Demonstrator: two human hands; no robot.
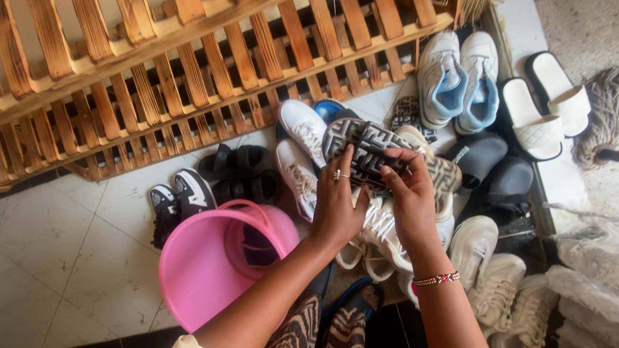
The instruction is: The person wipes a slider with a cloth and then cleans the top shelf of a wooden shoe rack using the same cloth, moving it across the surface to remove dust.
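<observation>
Patterned shoe (367,151), black and white with a geometric print, is held above a pile of footwear, gripped from both sides. The left hand (336,205), a ring on one finger, is closed around its near edge; the right hand (411,193), a beaded bracelet at the wrist, is clamped on its other side with the fingers curled over the top. Directly beneath, white sneakers (380,232) are heaped unsorted, about six being countable, though overlap makes the count uncertain. To the left, one pink bucket (206,270) is stood on the tiled floor (71,238), something dark being visible inside. Beyond it are laid one pair of black sandals (242,174) and one pair of black-and-white trainers (177,200). Further out are set one pair of white-and-blue sneakers (458,80), one pair of white slides (545,109) and two dark slides (493,167). One slatted wooden rack (161,77) is seen behind, no shoes being visible on it. By this showing, most pairs are judged still unhandled, one shoe being in hand.
</observation>
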